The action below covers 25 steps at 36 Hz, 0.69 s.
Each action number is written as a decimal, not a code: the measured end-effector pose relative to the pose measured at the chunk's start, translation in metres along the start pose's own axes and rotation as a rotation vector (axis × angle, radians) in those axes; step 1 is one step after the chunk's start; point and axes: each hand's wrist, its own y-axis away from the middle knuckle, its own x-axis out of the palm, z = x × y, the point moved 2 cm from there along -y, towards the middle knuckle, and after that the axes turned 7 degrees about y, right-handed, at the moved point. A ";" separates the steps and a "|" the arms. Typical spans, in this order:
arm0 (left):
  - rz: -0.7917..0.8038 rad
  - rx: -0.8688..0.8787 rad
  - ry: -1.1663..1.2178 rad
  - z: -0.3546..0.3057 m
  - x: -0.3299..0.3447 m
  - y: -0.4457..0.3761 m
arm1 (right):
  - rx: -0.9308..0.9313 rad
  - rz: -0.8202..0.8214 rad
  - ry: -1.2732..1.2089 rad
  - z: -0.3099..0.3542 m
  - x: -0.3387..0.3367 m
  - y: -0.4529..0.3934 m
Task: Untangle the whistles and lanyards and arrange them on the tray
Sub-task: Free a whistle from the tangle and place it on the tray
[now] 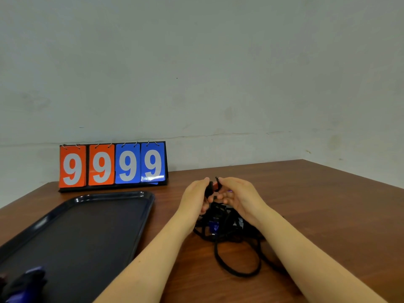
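Tabletop (pixel 306 204): dark tray (pixel 83 226) at left. Lanyard tangle (pixel 227 228) beside it, soft, light, snag-prone. Left hand (pixel 194 200) and right hand (pixel 238 197) pinch an orange whistle (pixel 215 185) above it. Rigid; best hold.

Both hands (pixel 215 194) on tangled lanyards (pixel 227 228)

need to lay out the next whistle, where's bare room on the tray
Most of the tray is bare, from its far rim by the scoreboard down the middle. Only its near left corner is taken by a blue whistle. The crowded spot is the lanyard tangle under both hands.
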 end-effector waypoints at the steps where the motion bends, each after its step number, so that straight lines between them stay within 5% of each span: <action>1: 0.002 0.000 -0.015 0.001 0.000 0.000 | 0.013 -0.004 -0.004 0.000 0.000 0.000; 6: 0.003 -0.025 -0.022 0.003 0.001 0.000 | 0.059 -0.012 0.003 0.001 0.001 0.000; 16: 0.115 -0.123 0.419 0.009 -0.001 -0.005 | -0.032 0.046 0.022 0.006 0.005 0.005; 25: 0.138 -0.090 0.268 0.008 -0.001 -0.004 | -0.023 0.001 0.025 0.006 0.006 0.003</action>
